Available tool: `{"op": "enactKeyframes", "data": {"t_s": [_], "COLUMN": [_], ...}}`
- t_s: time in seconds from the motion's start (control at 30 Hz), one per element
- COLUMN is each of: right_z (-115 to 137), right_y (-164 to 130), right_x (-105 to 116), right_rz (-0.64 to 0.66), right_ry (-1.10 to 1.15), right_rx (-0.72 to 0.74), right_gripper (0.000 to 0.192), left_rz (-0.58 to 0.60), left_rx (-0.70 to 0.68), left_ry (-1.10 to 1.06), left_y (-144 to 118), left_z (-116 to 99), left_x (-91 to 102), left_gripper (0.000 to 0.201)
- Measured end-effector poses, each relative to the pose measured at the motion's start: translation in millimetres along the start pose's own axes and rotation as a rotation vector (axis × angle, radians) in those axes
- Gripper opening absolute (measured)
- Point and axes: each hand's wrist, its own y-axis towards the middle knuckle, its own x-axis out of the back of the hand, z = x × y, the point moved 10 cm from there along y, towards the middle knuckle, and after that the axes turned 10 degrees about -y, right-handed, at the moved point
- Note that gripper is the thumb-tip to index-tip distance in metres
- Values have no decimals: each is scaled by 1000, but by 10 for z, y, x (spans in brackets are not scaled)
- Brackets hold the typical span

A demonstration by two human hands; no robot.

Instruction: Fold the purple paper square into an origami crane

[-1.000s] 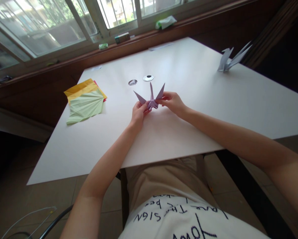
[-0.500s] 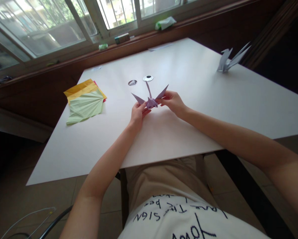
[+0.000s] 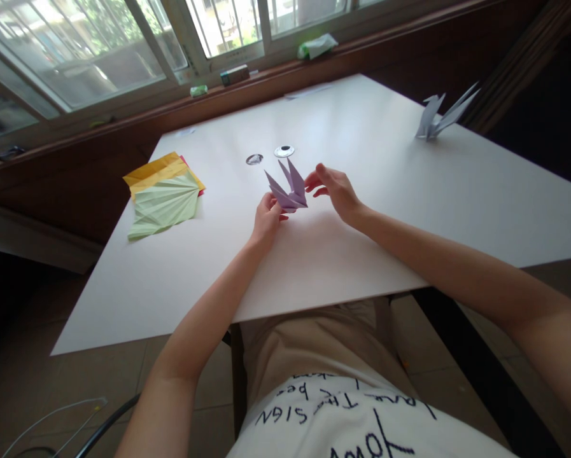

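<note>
A purple paper crane is held just above the white tabletop, its pointed parts standing up. My left hand pinches it at the lower left side, with the fingers partly hidden behind the paper. My right hand is beside the crane on the right, fingers apart and holding nothing; a small gap lies between the fingertips and the paper. Beyond the crane are two round grommet holes, a left one and a right one with a black centre.
A creased light green sheet lies over yellow-orange paper at the left of the white table. A white paper crane stands at the far right. Small packets and a box sit on the windowsill.
My right hand has let go of the purple crane and drawn slightly away to the right. The crane has turned and its wings now stand closer together. My left hand keeps hold.
</note>
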Motion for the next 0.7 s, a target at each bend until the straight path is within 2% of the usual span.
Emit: {"op": "enactKeyframes", "data": {"t_s": [0.1,0.27,0.33,0.43,0.57,0.7], "right_z": [-53,-143,-153,-160,-180,-211], "right_y": [13,-33,-51,-56,-40,-14], "right_x": [-23,-237,-277,-282,-250,-154], "right_rz": [45,264,305,306,261,158], "right_ry": [-3,4,7,-7,-37,-66], "right_rx": [-53,-111,-111,-110,-110,-116], "right_gripper": [39,24,20,16,13,15], "left_rz": [14,12,6,-17,-123,-201], "left_rx": [-25,-48,-62,-74,-77,-97], "left_ry": [33,58,66,76,58,-16], "left_y": [2,24,28,30,29,7], "left_z": [-21,-25,-34,-40,-59,-131], "left_x": [-8,9,16,42,162,235], "left_gripper": [15,14,15,17,23,41]}}
